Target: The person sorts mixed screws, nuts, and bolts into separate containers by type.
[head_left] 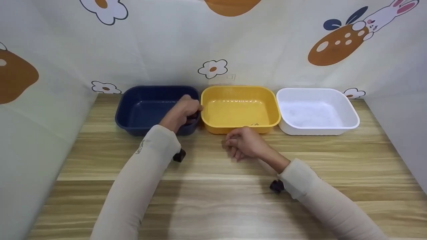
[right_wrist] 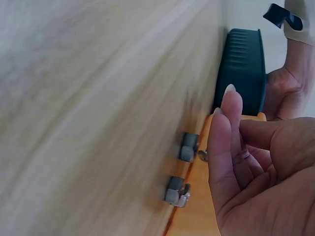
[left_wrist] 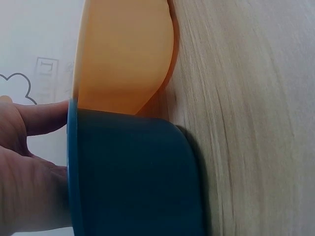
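— Gripping the near right corner of the dark blue tub, the left hand has its fingers curled over the rim; what lies under the palm is hidden in the head view.

— And from the wrist?

— Only a thumb and part of the palm show at the left edge, pressed to the tub's smooth, rounded plastic wall. The yellow tub sits just beside it, their walls nearly touching.

— The right hand?

— It hovers low over the desk just in front of the yellow tub, fingers loosely curled together. I cannot tell whether they pinch anything; the fingertips cover that spot.

— Anything small nearby?

— Two small grey clips, metallic-looking, lie against the yellow tub's base in the right wrist view; in the head view they are only a dark speck. Blur hides their exact shape.

— The rest?

— A white tub, same rounded rectangular shape, stands at the right end of the row. The desk is pale wood grain, and cream sleeves cover both forearms.
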Available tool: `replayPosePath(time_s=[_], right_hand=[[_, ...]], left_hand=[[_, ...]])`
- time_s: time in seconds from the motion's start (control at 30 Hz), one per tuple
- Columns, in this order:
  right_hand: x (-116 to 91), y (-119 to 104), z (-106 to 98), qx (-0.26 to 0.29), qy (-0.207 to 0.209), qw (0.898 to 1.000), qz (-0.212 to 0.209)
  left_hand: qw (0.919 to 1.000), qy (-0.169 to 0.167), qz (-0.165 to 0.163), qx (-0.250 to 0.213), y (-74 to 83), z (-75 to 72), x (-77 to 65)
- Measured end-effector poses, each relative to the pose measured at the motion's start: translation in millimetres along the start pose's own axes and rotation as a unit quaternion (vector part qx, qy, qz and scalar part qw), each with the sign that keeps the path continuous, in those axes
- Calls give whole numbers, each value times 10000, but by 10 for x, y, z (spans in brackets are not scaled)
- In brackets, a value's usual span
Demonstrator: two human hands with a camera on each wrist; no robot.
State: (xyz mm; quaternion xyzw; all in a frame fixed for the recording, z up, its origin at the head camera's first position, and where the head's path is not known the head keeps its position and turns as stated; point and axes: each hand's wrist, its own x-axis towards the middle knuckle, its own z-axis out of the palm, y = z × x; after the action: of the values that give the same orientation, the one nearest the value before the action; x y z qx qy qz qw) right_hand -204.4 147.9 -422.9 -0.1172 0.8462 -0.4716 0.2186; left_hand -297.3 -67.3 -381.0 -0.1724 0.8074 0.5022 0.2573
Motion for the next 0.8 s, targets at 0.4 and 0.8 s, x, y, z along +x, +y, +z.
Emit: replayPosePath(time_s=[0.4,0.8], right_hand=[[-43,-200,-146,660,-69,9973,306],[7,-348,-372,1514,240,9882,41]], left_hand=[[9999,-46,128,-102,-17,-2,4],[10000,47,-1,-33,-6,6,4]])
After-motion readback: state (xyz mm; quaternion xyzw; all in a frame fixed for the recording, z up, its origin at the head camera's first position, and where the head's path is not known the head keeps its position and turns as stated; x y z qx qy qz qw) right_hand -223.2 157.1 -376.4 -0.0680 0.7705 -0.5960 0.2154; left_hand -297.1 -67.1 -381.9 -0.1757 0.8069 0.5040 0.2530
